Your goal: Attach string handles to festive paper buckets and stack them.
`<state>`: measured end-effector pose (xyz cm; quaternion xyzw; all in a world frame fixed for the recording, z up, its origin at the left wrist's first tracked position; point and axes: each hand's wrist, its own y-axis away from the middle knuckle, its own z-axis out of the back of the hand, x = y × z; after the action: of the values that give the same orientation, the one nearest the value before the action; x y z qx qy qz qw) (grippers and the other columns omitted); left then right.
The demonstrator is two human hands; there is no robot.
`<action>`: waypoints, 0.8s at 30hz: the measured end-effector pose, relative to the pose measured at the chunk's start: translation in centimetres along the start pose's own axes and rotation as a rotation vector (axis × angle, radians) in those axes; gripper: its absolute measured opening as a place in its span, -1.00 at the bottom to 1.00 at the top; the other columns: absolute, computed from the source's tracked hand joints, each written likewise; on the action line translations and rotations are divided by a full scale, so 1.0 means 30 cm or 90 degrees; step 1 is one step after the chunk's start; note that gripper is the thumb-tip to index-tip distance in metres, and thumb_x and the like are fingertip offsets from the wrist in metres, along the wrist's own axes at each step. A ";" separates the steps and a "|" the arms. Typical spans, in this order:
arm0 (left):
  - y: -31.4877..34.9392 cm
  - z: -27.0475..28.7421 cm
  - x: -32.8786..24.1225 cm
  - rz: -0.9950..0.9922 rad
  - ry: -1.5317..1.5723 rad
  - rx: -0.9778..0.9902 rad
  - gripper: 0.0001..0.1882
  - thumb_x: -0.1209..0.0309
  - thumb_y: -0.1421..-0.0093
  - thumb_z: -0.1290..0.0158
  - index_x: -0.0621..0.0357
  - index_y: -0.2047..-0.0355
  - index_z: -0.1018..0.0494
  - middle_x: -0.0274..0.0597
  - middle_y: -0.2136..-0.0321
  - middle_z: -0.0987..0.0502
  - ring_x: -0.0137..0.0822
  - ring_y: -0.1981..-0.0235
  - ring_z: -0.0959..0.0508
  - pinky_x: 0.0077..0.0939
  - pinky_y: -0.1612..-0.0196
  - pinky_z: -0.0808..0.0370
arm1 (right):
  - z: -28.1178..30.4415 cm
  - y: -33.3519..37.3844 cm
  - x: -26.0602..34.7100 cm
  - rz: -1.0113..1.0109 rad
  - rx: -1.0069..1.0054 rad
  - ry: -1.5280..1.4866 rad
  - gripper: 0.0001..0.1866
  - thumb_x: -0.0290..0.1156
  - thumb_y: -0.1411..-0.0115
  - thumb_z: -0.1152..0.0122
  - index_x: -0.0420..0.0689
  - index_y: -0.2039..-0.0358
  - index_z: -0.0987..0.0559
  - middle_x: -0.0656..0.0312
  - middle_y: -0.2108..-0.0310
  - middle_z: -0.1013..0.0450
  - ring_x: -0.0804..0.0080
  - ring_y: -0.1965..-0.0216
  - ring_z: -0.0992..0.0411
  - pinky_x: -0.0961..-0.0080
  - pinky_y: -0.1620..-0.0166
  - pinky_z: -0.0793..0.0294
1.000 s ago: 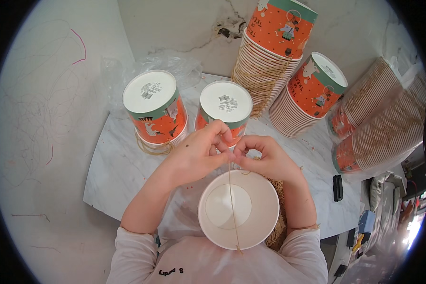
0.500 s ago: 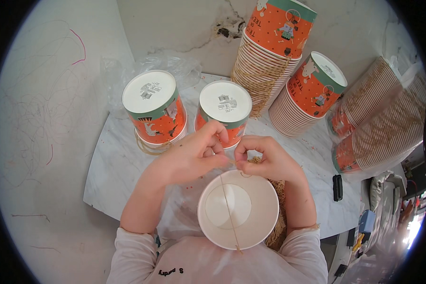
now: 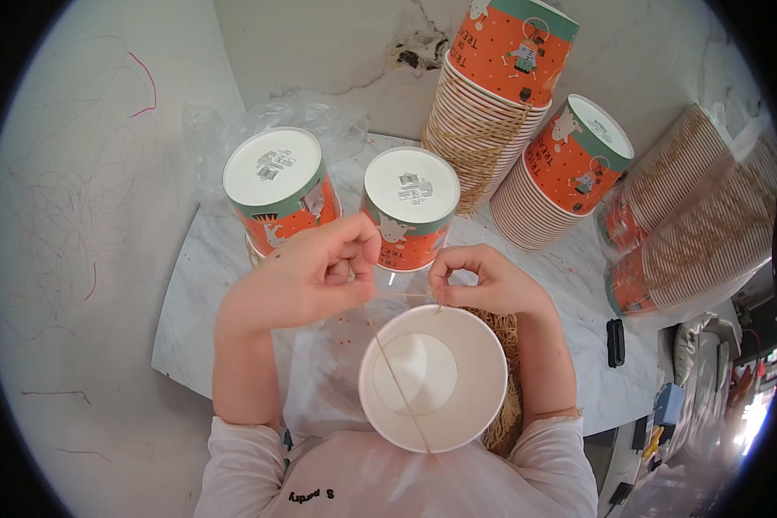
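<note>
Mid-frame, left hand [image 3: 306,274] and right hand [image 3: 485,281] fingertips pinch thin tan cord [image 3: 400,386], which overpulling could snap across the round white paper tub [image 3: 479,380].

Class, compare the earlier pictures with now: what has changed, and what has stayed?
The left hand has moved left, away from the right hand, so the thin tan cord now spans a gap between them; its stretch across the round white paper bucket slants further left. Neither visibly let go. The right hand and bucket are nearly where they were; the tall stack of orange-and-green paper buckets is unchanged.
</note>
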<state>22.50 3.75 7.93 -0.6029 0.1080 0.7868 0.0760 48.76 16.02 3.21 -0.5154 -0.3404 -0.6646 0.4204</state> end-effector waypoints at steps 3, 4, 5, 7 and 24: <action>0.005 0.009 0.013 -0.050 0.002 -0.033 -0.74 0.59 -0.12 -0.15 0.11 0.25 -0.31 -0.54 0.45 -0.36 -0.71 0.55 -0.19 -0.71 0.49 -0.16 | 0.011 -0.002 -0.004 -0.009 0.005 -0.008 -0.94 -0.52 -0.16 -0.23 -0.24 0.37 -0.55 0.37 0.40 -0.51 0.66 0.29 -0.42 0.57 0.13 -0.45; 0.007 0.016 0.010 -0.045 0.018 -0.036 -0.75 0.60 -0.12 -0.15 0.11 0.27 -0.32 -0.56 0.45 -0.34 -0.71 0.54 -0.20 -0.72 0.48 -0.16 | 0.015 0.000 -0.010 -0.008 0.005 -0.008 -0.94 -0.52 -0.16 -0.23 -0.24 0.37 -0.55 0.37 0.40 -0.51 0.66 0.29 -0.42 0.57 0.13 -0.45; 0.010 0.021 0.009 -0.040 0.033 -0.038 -0.76 0.61 -0.11 -0.14 0.10 0.29 -0.32 -0.57 0.45 -0.33 -0.72 0.52 -0.20 -0.73 0.47 -0.16 | 0.021 0.003 -0.019 -0.011 0.007 -0.015 -0.93 -0.53 -0.16 -0.25 -0.24 0.36 -0.56 0.38 0.39 -0.50 0.66 0.30 -0.42 0.59 0.14 -0.44; 0.012 0.027 0.015 -0.044 0.030 -0.042 -0.77 0.60 -0.12 -0.14 0.11 0.30 -0.32 -0.57 0.45 -0.32 -0.72 0.52 -0.20 -0.72 0.47 -0.16 | 0.024 0.001 -0.029 -0.013 0.008 -0.023 -0.92 -0.53 -0.16 -0.28 -0.23 0.36 -0.56 0.39 0.39 -0.49 0.67 0.31 -0.43 0.60 0.15 -0.43; -0.096 -0.153 0.034 -0.071 -0.324 -0.014 -0.65 0.17 -0.21 -0.22 0.20 0.17 -0.54 -0.09 0.27 -0.64 -0.09 0.23 -0.64 -0.19 0.18 -0.53 | 0.009 -0.013 -0.073 -0.106 0.010 -0.152 -0.86 -0.37 -0.32 -0.23 -0.19 0.27 -0.56 0.44 0.34 -0.51 0.73 0.27 -0.42 0.69 0.18 -0.43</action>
<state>27.23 5.33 5.58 -0.3911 0.0434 0.9089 0.1378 48.75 16.88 1.13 -0.5575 -0.4351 -0.6283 0.3243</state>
